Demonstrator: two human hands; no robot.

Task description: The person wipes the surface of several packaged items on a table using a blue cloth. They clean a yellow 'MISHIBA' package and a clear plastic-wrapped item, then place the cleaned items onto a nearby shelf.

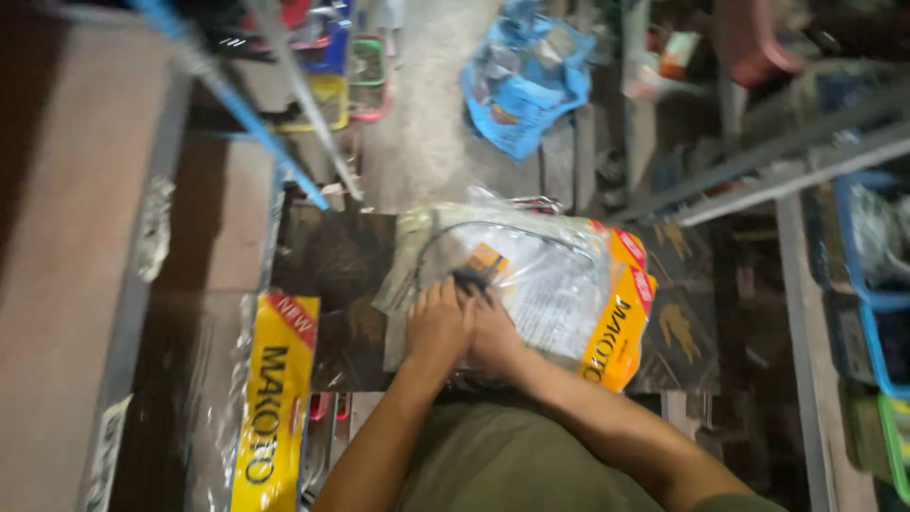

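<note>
A spare packet (pixel 270 398) with a yellow header lies at the board's (pixel 332 275) left edge. Mid-board, our left hand (pixel 436 327) and right hand (pixel 493 332) press together on the clear packet (pixel 540 284), steadying its coiled cable (pixel 474 232); whether either hand actually grips, we cannot tell.

Looks like a parts shop or repair workshop here: a bare concrete floor (pixel 427 123) strewn with a crumpled blue plastic bag (pixel 524 76), coloured plastic crates (pixel 355 66) up top, blue bins (pixel 867 246) on metal shelving (pixel 768 161) at right, and cable parts sealed in clear packets with yellow header cards (pixel 275 398), stock everywhere.
</note>
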